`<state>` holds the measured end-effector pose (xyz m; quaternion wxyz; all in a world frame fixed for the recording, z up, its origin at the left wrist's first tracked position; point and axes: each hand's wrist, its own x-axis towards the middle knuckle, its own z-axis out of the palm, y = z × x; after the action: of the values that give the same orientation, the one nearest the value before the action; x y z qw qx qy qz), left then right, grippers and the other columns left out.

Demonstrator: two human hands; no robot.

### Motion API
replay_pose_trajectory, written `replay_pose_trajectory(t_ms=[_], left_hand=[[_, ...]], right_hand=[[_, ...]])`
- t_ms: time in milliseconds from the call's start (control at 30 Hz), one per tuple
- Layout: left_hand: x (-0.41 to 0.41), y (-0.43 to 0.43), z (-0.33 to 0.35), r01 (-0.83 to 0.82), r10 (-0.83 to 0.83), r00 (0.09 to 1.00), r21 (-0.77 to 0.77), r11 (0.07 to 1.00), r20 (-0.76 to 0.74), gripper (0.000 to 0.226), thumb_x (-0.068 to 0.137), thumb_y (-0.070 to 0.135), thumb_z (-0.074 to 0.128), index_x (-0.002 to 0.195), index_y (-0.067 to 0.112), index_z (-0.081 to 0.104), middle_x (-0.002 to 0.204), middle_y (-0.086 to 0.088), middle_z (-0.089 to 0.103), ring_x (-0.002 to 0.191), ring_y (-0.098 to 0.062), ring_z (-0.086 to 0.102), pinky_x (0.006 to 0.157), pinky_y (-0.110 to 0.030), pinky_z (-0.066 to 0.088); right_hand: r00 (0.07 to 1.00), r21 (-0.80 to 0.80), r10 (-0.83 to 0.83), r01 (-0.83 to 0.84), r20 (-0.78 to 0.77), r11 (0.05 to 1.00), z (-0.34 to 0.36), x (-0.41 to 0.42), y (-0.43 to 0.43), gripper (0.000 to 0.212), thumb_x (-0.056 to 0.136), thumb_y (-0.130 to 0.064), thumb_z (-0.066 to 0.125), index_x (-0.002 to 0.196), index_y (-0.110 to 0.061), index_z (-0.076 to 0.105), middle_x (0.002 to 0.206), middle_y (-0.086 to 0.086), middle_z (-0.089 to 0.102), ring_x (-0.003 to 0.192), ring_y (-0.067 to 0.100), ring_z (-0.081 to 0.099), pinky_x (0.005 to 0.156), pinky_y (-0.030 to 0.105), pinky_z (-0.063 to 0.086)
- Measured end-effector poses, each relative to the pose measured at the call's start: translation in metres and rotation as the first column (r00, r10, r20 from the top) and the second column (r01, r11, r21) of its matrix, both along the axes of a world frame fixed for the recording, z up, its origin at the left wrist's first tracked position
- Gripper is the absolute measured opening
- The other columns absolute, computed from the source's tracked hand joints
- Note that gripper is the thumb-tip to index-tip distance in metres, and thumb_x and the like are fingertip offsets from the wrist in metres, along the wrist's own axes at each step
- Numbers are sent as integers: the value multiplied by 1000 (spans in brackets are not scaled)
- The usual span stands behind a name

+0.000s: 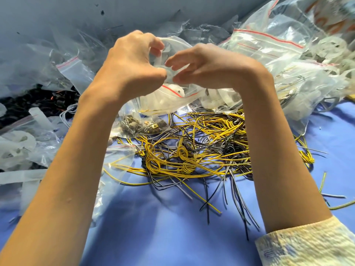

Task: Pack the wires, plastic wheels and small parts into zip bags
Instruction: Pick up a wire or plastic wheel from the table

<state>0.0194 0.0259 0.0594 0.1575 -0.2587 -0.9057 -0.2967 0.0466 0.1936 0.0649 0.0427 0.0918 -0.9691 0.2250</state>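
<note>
Pinching mouth of zip bag above desk: left hand and right hand, fingers curled, apparently feeding in white plastic wheel. Filled bags heaped behind and right; small parts bagged below hands. Wires lie loose on desk, unpacked; task judged roughly midway.

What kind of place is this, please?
Likely a hand-packing workbench: loose wires on a blue table, heaps of filled zip bags, and the left hand and right hand pinching one bag.

Blue table cover: tangled yellow-black wires, zip bags, black parts at left.
</note>
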Motion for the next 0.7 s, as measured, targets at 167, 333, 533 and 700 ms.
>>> replay_pose_trajectory(t_ms=[167,333,533,700], left_hand=[[-7,-2,-5,-74,74,997,-13,997,20,42,74,23,56,116,26,62,115,6,62,96,-17,53,89,-25,42],[-19,-12,-11,-261,263,963,-28,965,56,42,77,19,56,118,26,62,122,-3,63,118,-30,52,102,-37,42],[-24,-20,-11,-326,328,943,-37,945,63,43,78,19,56,120,23,61,121,-7,63,118,-31,52,100,-38,42],[-24,-23,-11,-328,331,940,-49,943,87,32,77,21,55,108,21,64,115,-11,65,112,-34,55,97,-40,45]], right_hand=[[999,-169,42,-46,-28,984,-2,0,0,15,88,-19,63,100,-18,71,84,-2,74,78,9,71,79,29,58],[992,-294,109,-121,-57,948,-3,3,-4,9,87,-17,63,81,-13,69,69,-3,68,59,5,60,60,20,50],[985,-235,140,-114,97,965,-1,6,0,19,87,-22,64,73,-10,71,64,-2,69,56,6,60,55,17,48],[928,-88,106,-80,357,993,-10,1,3,14,88,-19,65,97,-15,74,83,-4,75,74,3,70,73,17,56]])
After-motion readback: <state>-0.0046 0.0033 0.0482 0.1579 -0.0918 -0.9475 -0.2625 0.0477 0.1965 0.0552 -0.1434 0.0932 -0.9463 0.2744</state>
